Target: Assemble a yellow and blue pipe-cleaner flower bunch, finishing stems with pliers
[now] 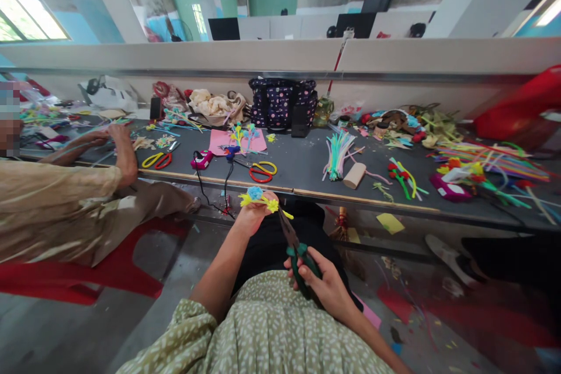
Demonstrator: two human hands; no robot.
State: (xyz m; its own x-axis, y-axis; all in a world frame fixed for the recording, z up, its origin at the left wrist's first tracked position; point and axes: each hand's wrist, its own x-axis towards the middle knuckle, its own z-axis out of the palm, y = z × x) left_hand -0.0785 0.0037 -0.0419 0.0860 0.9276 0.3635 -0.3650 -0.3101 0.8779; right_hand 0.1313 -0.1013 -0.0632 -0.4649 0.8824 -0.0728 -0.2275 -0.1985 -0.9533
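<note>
My left hand (255, 217) is closed round a small bunch of pipe-cleaner flowers (255, 193), blue on top and yellow at the sides. A yellow stem end sticks out to the right of the fingers. In my right hand (322, 277) are long-nosed pliers (293, 239) with dark green handles. Their dark jaws point up and left and reach the yellow end beside the bunch; whether they grip it I cannot tell. Both hands are over my lap, in front of the table edge.
On the dark table (298, 166) lie red-and-yellow scissors (263, 172), a blue glue gun (231, 153), pink paper (214, 141), pipe cleaners (335, 155) and a cardboard tube (355, 175). A patterned bag (283, 102) stands behind. At left, a co-worker (65, 204) sits on a red chair (131, 263).
</note>
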